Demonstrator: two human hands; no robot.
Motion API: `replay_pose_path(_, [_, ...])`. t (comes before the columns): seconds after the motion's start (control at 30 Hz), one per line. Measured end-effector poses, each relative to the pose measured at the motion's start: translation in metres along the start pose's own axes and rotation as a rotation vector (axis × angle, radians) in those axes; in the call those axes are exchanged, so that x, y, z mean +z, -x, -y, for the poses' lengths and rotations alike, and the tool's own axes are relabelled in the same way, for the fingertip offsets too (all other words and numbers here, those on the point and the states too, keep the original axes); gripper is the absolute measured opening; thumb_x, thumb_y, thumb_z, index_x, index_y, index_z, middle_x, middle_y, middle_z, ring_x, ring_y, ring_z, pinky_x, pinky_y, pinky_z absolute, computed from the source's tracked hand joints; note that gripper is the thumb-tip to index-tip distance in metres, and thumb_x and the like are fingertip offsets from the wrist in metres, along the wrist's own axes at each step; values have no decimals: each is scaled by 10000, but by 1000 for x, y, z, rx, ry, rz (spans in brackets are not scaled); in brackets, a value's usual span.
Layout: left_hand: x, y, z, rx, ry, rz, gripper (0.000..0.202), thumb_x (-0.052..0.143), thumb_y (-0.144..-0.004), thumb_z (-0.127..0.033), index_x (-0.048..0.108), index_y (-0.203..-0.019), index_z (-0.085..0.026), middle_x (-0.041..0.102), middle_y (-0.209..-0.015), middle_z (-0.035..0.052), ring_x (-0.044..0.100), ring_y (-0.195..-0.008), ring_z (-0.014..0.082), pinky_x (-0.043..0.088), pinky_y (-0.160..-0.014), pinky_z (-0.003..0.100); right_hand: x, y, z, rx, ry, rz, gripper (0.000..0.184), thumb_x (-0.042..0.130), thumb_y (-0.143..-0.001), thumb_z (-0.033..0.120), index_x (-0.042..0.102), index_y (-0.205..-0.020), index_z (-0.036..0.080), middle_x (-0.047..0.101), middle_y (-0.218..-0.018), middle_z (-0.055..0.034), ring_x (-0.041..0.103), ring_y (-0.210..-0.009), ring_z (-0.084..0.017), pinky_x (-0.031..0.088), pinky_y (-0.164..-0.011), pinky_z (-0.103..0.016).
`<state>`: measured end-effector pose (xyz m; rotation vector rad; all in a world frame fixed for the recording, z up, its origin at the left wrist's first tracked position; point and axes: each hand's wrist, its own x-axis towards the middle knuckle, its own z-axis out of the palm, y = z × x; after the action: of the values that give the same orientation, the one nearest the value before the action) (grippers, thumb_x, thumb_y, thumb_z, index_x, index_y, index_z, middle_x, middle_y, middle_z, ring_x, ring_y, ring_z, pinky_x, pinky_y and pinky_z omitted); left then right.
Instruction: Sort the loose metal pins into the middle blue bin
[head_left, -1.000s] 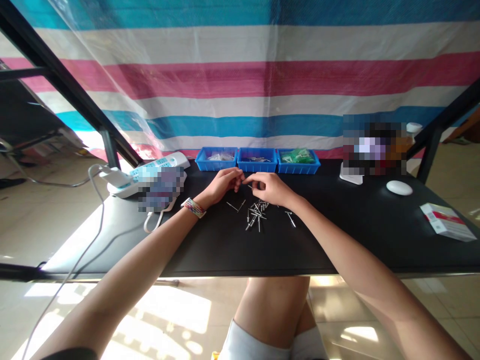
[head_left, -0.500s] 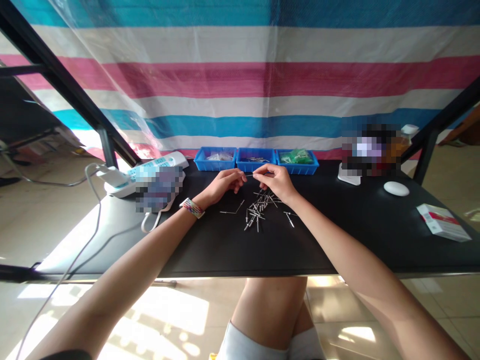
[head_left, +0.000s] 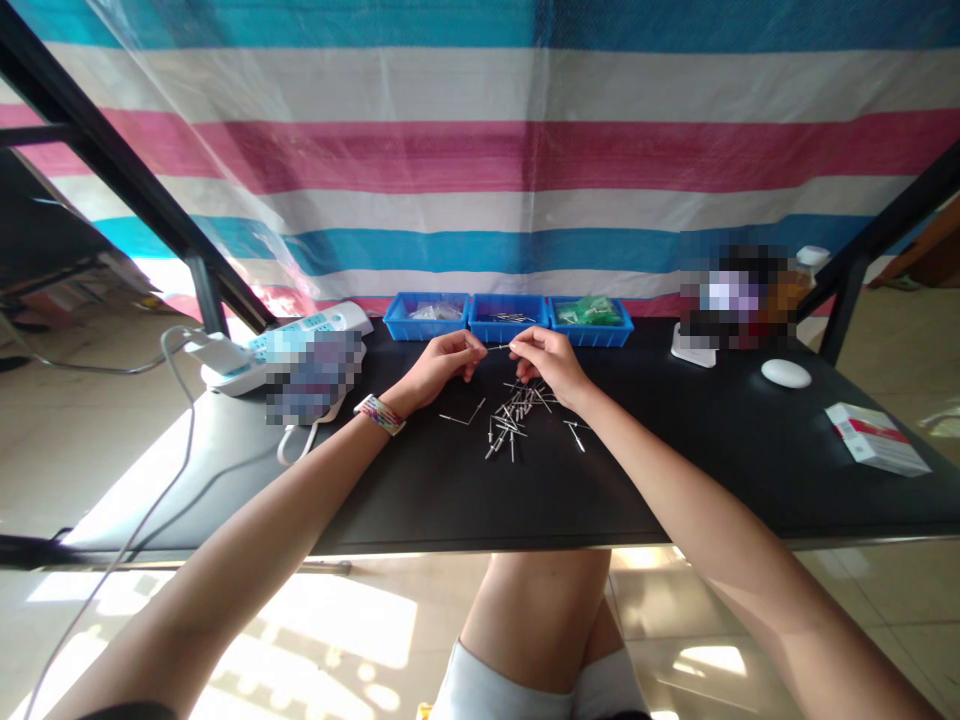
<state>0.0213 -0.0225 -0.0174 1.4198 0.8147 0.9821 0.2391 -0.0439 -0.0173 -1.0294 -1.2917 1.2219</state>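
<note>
In the head view, both hands meet at one thin metal pin (head_left: 497, 347), which spans the short gap between their fingertips. Its long axis runs from side to side, close to level, so it lies directly in line between the two grips. The right hand (head_left: 547, 360) is closed in a pinch on the right end; the left hand (head_left: 450, 355) has thumb and forefinger pinched together at the left end — how much of the pin those fingers cover cannot be told. Neither hand is clearly nearer, since each has its own end.

Below the grip, toward the body, a loose pile of metal pins (head_left: 517, 410) lies on the black table (head_left: 420, 500), pointing in mixed directions — its upper edge just beside the right hand's curled fingers. Two pins (head_left: 461, 415) lie apart from the pile, below the left hand, and another small group (head_left: 574, 436) lies below the right hand, near the wrist.

Just beyond the grip stands the middle blue bin (head_left: 499, 333), with more pins inside. The left blue bin (head_left: 422, 331), beyond the left hand, holds pale contents; the right blue bin (head_left: 604, 338), beyond the right hand, holds something green.
</note>
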Motion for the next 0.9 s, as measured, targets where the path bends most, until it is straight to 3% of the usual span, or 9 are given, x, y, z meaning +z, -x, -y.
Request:
replay_pose_path(0.47, [0, -1, 1, 20, -16, -10, 334, 904, -747, -390, 667, -817, -165, 582, -663, -31, 544, -540, 91, 431, -539, 223, 1, 2, 2, 16, 5, 33, 292, 799, -752, 438, 660, -779, 183, 657, -687, 7, 621, -513, -112, 508, -425, -200])
replay_pose_path(0.7, [-3, -2, 1, -67, 51, 24, 323, 763, -866, -464, 687, -833, -152, 611, -698, 4, 575, -578, 109, 462, -571, 238, 1, 3, 1, -109, 18, 28, 309, 821, -727, 440, 661, -817, 190, 665, -759, 12, 623, -519, -108, 525, -443, -219])
replay_pose_path(0.9, [-3, -2, 1, -82, 46, 8, 313, 802, -828, -438, 674, -810, -153, 610, -688, 0, 564, -576, 105, 460, -580, 241, 2, 3, 0, -161, 53, 24, 307, 816, -744, 445, 664, -840, 196, 654, -778, 21, 623, -524, -101, 521, -448, -213])
